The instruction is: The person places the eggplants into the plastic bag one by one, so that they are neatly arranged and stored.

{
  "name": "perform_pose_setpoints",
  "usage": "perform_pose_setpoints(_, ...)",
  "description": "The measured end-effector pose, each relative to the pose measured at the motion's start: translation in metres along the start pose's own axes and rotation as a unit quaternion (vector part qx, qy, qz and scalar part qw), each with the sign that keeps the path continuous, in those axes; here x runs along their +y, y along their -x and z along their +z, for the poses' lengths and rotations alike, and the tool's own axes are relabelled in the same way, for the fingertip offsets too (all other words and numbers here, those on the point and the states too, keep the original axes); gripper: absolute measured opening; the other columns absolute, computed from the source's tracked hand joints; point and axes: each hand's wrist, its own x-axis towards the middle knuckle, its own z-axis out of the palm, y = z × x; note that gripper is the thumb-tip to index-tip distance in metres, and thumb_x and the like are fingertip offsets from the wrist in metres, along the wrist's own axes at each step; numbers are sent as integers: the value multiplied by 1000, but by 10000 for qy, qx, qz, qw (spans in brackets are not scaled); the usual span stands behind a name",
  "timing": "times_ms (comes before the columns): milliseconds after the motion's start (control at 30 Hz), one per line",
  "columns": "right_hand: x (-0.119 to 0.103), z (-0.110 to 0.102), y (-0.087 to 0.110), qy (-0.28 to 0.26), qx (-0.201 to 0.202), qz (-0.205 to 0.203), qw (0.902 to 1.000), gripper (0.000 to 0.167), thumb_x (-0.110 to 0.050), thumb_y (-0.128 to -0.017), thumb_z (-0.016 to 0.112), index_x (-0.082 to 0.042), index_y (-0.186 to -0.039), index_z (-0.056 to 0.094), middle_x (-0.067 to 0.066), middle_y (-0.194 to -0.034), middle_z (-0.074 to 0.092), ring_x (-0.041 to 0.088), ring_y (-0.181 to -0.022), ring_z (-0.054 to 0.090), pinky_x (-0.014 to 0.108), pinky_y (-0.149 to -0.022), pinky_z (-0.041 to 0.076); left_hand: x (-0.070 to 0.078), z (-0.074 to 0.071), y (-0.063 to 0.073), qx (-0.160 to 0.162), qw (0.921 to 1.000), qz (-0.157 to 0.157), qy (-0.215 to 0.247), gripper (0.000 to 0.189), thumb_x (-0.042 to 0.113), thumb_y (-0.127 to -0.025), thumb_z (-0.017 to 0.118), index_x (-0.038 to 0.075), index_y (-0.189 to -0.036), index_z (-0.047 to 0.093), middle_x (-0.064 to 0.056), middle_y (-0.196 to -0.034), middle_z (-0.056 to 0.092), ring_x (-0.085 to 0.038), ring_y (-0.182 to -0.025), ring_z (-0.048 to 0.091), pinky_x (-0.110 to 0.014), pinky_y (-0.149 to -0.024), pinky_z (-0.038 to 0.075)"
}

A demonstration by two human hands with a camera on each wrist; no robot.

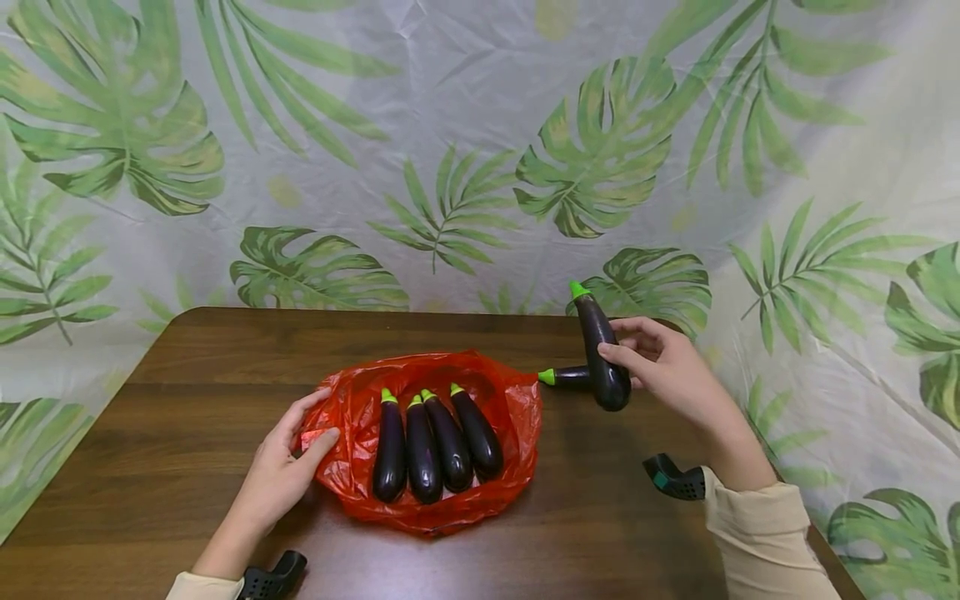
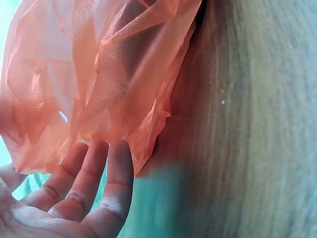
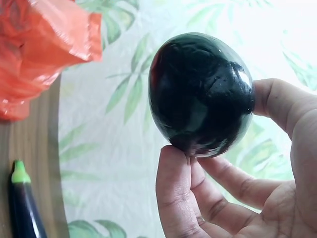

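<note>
Pinched between my right thumb and fingers, a dark purple eggplant (image 1: pixel 600 354) is held above the table, its green tip up and its rounded end down. In the right wrist view that glossy end of the eggplant (image 3: pixel 200 94) faces the camera. My right hand (image 1: pixel 667 367) is at the table's right side. Another eggplant (image 1: pixel 572 377) lies on the table behind the held one, partly hidden. A red plastic bag (image 1: pixel 352 492) lies spread wide, with several eggplants (image 1: pixel 425 458) side by side inside. My left hand (image 1: pixel 281 467) grips its left rim, thumb inside, fingers (image 2: pixel 119 168) against the outside.
The brown wooden table (image 1: pixel 187 400) runs back to a leaf-patterned cloth (image 1: pixel 465 108) hanging behind and at the right. A black wrist mount (image 1: pixel 675 481) sticks out from the right sleeve, another black mount (image 1: pixel 273 575) from the left.
</note>
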Motion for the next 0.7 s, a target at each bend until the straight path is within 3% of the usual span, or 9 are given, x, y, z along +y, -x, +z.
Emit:
perform_pose_setpoints(100, -6, 3, -1, -73, -41, -39, 10000, 58, -46, -106, 66, -11, -152, 56, 17, -133, 68, 11, -108, 65, 33, -85, 60, 0, 0, 0, 9, 10000, 10, -17, 58, 24, -108, 66, 20, -162, 46, -18, -160, 55, -30, -131, 65, -13, -91, 53)
perform_pose_setpoints(300, -17, 11, -4, -158, -65, -140, 9998, 56, -43, -106, 67, -11, -151, 56, 18, -131, 67, 19, -112, 64, 35, -84, 61, 1, 0, 0, 20, 10000, -44, -40, 57, 25, -108, 67, 20, -161, 46, -18, -159, 57, -18, -125, 67, -14, -90, 54)
perform_pose_setpoints(500, -28, 20, -8, -286, -149, -203, 9993, 56, -42, -106, 68, -11, -150, 56, 18, -127, 67, 27, -119, 64, 35, -86, 61, 3, 1, 0, 6, 10000, -42, -23, 57, 24, -108, 66, 19, -162, 45, -20, -160, 55, -37, -132, 64, -14, -90, 53)
perform_pose_setpoints(700, -39, 30, -12, -443, -225, -312, 9983, 55, -40, -105, 69, -11, -150, 57, 18, -128, 67, 29, -119, 64, 36, -87, 60, 3, 1, 0, 22, 10000, -46, -68, 58, 24, -108, 66, 19, -162, 45, -20, -159, 56, -39, -132, 64, -14, -90, 53)
